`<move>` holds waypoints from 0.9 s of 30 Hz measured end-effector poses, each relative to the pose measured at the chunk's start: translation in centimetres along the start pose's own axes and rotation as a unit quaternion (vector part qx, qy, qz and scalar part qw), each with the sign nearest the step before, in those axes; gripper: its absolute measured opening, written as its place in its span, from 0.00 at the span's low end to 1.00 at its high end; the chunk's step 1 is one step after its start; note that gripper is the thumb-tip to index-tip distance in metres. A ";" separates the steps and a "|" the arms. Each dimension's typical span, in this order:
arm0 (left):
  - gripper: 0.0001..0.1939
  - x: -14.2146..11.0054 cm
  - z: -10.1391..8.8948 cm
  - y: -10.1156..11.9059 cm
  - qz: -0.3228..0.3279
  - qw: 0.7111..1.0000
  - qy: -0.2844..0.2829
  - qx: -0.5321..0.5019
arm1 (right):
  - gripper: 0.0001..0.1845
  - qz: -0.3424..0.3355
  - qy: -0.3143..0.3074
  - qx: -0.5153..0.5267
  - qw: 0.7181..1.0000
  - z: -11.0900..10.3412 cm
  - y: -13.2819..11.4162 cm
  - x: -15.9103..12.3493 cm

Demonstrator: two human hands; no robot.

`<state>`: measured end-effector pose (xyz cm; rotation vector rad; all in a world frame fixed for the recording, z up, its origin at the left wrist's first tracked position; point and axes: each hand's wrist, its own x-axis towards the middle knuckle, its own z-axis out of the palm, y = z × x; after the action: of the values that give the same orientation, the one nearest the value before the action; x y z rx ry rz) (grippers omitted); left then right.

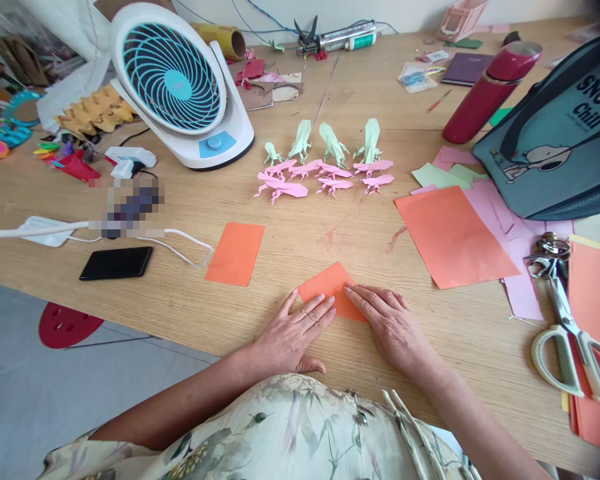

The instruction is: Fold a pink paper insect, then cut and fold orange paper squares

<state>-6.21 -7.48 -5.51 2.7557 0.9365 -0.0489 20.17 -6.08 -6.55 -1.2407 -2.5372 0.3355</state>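
A folded piece of orange paper (327, 280) lies on the table in front of me, partly covered by my fingers. My left hand (296, 330) rests flat on its left part, fingers stretched out and the thumb toward the table's edge. On its right part press the outstretched fingertips of my right hand (387, 320). Neither hand grips anything. An orange paper rectangle (236, 254) lies to the left, and a larger orange sheet (453, 233) to the right. Beyond the hands stand several pink folded-paper insects (287, 189) and green ones (333, 143).
A white-and-blue fan (175, 87) stands at the back left, near a black phone (117, 263) and cables. On the right are scissors (565, 313), pink paper scraps (523, 287), a red flask (490, 93), a grey-blue bag (555, 133) and an orange paper stack (597, 293).
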 end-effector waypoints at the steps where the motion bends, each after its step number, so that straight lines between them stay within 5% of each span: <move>1: 0.49 -0.1 -0.1 0.0 -0.007 1.000 0.002 0.006 | 0.35 0.000 -0.001 0.001 1.000 0.0 0.0 0.0; 20: 0.48 -2.2 -0.5 -0.7 -0.055 0.995 0.019 0.075 | 0.32 0.009 0.001 0.028 1.000 0.3 -0.1 0.1; 27: 0.48 -2.6 0.0 -1.1 -0.046 0.997 0.020 0.064 | 0.27 0.053 0.058 0.057 0.995 -0.9 -0.3 -1.4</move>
<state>-8.97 -8.17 -5.47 2.8377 1.1067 -0.0713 21.08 -7.37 -5.86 -1.3138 -2.3274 0.4139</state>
